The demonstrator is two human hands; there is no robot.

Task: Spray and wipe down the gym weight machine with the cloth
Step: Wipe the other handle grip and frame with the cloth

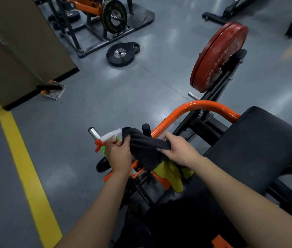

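Your left hand [119, 152] curls round the spray bottle [109, 138], your right hand [176, 149] grips the seemingly bunched cloth [146, 146]: fold it flat before wiping.

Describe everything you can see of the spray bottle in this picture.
The spray bottle has a white plastic head, an orange nozzle and trigger, and a translucent green body, mostly hidden. The left hand grips it around the neck, with the nozzle pointing left. The dark cloth lies right beside its head.
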